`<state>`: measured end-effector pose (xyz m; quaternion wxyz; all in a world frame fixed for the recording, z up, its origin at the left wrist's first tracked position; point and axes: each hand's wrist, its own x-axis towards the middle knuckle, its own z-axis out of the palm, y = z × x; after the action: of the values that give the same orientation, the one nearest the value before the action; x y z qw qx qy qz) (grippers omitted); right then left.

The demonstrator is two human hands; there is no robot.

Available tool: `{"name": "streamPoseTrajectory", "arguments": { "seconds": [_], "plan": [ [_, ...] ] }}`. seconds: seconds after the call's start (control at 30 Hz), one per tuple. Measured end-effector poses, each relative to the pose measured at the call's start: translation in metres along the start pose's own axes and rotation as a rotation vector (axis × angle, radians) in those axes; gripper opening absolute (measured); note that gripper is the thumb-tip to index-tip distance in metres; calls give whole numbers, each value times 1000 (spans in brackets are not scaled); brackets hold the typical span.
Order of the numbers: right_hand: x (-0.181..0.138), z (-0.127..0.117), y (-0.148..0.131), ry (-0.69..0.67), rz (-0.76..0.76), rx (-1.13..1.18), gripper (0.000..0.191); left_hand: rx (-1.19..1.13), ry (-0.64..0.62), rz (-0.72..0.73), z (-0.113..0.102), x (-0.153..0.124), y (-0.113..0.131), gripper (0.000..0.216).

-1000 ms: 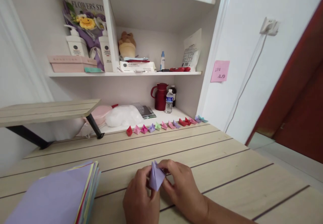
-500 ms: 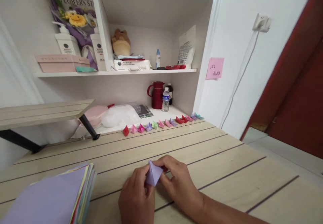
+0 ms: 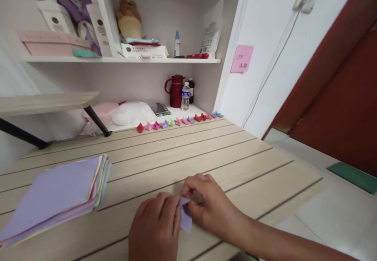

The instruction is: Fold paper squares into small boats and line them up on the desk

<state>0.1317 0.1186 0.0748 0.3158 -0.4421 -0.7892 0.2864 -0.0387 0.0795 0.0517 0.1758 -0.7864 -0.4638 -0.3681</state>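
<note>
Both of my hands hold a small folded lilac paper piece (image 3: 185, 218) low over the wooden table (image 3: 182, 155). My left hand (image 3: 156, 229) pinches its left side and covers part of it. My right hand (image 3: 212, 208) grips its right side with thumb and fingers. A stack of coloured paper sheets (image 3: 59, 194), lilac on top, lies to the left of my hands. A row of several small folded paper shapes (image 3: 176, 121) in red, pink, purple and green lines the table's far edge.
Behind the table are white shelves with a red jug (image 3: 176, 91), a water bottle (image 3: 185, 96), a white bag (image 3: 132, 112) and lotion bottles. A raised wooden shelf (image 3: 44, 102) stands at the left. A pink note (image 3: 242, 58) hangs on the wall; the table's right edge drops to the floor.
The view has tilted down and the hands sit lower in it. The lilac piece has dropped toward the table and is now more hidden between my fingers.
</note>
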Motion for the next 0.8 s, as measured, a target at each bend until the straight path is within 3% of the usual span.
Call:
{"name": "streamPoseTrajectory", "arguments": {
  "seconds": [0.13, 0.3, 0.4, 0.5, 0.67, 0.8],
  "plan": [
    [-40, 6, 8, -32, -49, -144, 27, 77, -62, 88, -1, -37, 8, 16],
    [-61, 8, 19, 56, -143, -65, 50, 164, -171, 155, 3, -51, 11, 24],
    [-63, 7, 23, 65, -230, -51, 37, 206, -235, 216, 3, -54, 10, 29],
    [-63, 7, 23, 41, -303, -81, 22, 236, -223, 289, 3, -60, 8, 31],
    [-65, -3, 19, 1, -401, -160, 27, 279, -183, 238, 0, -65, 14, 28],
    [-73, -15, 20, -89, -518, -380, 35, 230, -212, 250, -10, -61, 17, 31]
  ]
}}
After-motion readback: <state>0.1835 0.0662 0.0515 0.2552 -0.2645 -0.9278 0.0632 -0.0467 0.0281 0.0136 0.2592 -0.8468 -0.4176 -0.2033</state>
